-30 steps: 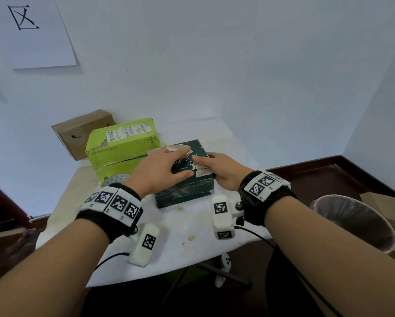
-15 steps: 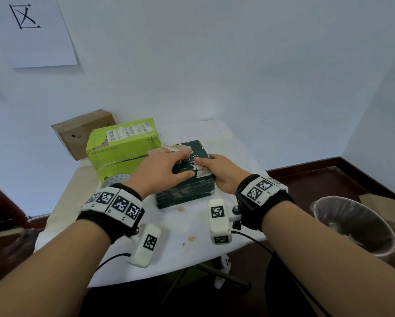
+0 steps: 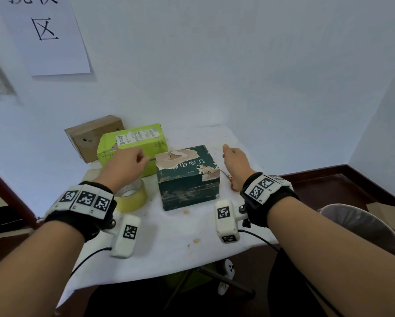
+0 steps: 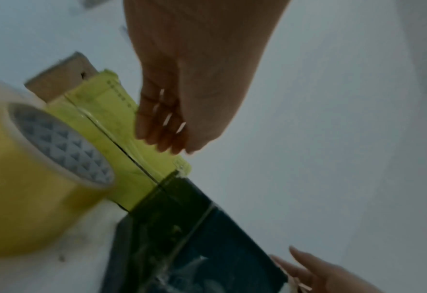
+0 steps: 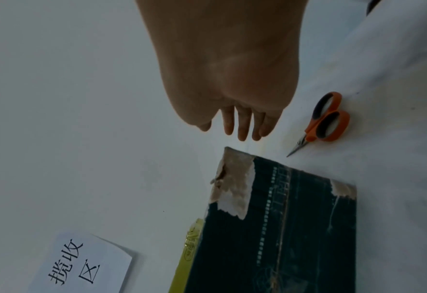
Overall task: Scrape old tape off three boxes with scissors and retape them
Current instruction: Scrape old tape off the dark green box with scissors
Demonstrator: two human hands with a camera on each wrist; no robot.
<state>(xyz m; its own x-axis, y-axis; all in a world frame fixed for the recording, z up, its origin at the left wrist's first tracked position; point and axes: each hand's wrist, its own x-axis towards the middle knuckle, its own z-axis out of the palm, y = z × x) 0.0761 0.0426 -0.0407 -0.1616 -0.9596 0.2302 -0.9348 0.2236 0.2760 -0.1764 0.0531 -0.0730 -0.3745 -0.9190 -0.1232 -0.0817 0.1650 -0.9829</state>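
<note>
Fingers of both hands held nothing: the left hand (image 3: 123,167) hung loosely curled above the tape roll (image 3: 130,197), the right hand (image 3: 235,164) relaxed beside the dark green box (image 3: 187,177); scissors (image 5: 325,121) lay near that hand on the desk (image 3: 169,236); a careless grab risked the blade tips, and scraping could tear more of the box's already-peeled surface.

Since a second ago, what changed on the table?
Both hands came off the dark green box. The left hand moved left, above the tape roll; the right hand moved right, above the scissors, holding nothing. The green box, the yellow-green box and the brown box stayed put. The camera tilted.
</note>
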